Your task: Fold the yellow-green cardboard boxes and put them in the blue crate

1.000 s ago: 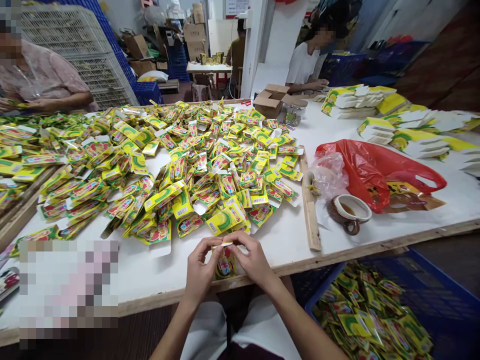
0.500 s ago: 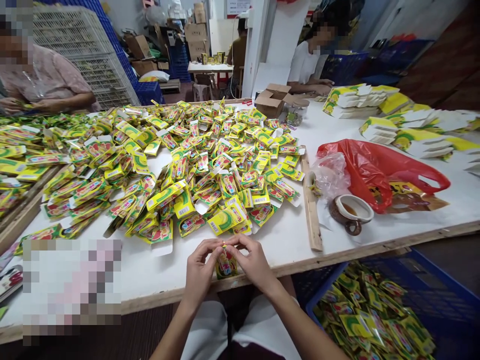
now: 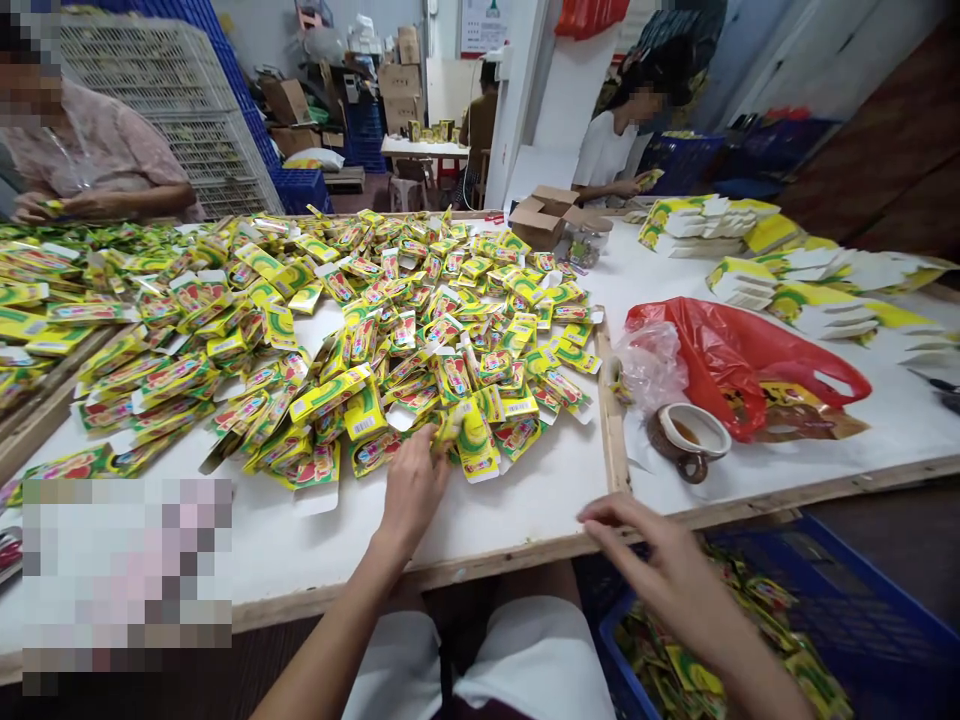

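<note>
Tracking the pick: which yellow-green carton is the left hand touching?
The carton at the near edge of the pile, green arc up, white flap toward the person. The left hand touches its left side; the others lie farther back.

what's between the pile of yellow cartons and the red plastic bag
A wooden slat and a crumpled clear bag, in the head view.

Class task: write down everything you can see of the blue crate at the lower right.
The blue crate is plastic, with latticed walls, open-topped, standing low beside the near edge of the white table, on the person's right. It holds a loose heap of yellow-green packets. The right hand hovers open over its left end, touching nothing visibly. Its right side runs out of frame.
</note>
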Available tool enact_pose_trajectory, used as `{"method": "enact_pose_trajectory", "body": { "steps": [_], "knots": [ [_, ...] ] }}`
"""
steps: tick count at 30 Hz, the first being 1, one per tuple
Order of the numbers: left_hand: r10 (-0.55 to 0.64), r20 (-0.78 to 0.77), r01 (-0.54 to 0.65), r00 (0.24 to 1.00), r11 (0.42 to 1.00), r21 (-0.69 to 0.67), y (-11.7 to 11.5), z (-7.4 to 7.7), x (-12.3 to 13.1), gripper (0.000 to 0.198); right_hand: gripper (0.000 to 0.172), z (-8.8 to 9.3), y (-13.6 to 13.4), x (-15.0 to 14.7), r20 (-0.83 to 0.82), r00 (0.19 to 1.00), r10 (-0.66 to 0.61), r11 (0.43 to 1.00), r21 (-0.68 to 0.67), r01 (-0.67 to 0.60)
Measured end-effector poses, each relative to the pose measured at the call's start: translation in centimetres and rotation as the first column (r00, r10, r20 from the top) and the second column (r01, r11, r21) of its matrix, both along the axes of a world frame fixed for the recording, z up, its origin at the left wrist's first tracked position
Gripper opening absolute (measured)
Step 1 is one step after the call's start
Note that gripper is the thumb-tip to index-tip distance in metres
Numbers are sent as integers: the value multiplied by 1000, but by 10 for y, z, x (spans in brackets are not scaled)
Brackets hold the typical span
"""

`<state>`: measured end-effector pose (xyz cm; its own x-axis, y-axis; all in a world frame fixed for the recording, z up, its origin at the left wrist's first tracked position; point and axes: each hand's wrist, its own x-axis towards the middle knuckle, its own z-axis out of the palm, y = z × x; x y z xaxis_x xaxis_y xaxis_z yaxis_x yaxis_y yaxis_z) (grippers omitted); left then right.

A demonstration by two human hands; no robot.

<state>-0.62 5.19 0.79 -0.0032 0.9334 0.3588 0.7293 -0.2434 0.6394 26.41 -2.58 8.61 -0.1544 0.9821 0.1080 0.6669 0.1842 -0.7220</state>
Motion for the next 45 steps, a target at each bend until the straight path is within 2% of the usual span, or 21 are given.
{"method": "enact_pose_trajectory", "body": {
  "steps": [3,5,7,10,15,17,20,23,25,29,34,38,45],
  "knots": [
    [-17,266,33,964,998,-54,-20,10,-2,40,13,-28,14,-55,-260,965,1,1000,4,0],
    [-111,413,173,904,978,-115,-37,18,-4,41,17,-47,23,-87,-431,902,-4,1000,21,15],
    [-184,514,312,838,934,-174,-51,22,-6,40,22,-63,29,-106,-554,832,2,1000,7,3],
    [-178,593,394,785,883,-256,-63,21,-10,42,28,-77,31,-114,-627,778,29,997,-34,-65],
    [-180,659,488,730,812,-319,-64,9,-19,42,24,-82,32,-106,-540,829,145,981,-33,-193],
    [-169,626,442,761,842,-310,-61,5,-20,32,18,-79,38,-109,-490,854,171,980,-8,-201],
    [-110,552,282,827,930,-237,-56,1,-19,16,15,-74,47,-118,-462,872,164,986,57,-155],
    [-50,619,196,784,966,-171,-57,-2,-15,22,14,-73,51,-127,-536,836,122,992,74,-98],
    [-41,647,192,761,968,-164,-59,-2,-14,21,15,-73,50,-130,-542,826,153,988,91,-123],
    [-40,617,181,786,969,-168,-61,3,-11,12,10,-72,46,-131,-505,835,217,976,135,-172],
    [27,619,138,785,966,-217,-56,8,-8,14,8,-69,47,-137,-485,869,99,995,57,-82],
    [78,631,96,772,967,-236,-52,4,-7,14,10,-66,48,-138,-472,881,31,999,-8,-39],
    [-56,632,200,773,967,-160,-59,-2,-12,13,11,-78,38,-142,-566,819,97,992,-17,-129]
  ]
}}
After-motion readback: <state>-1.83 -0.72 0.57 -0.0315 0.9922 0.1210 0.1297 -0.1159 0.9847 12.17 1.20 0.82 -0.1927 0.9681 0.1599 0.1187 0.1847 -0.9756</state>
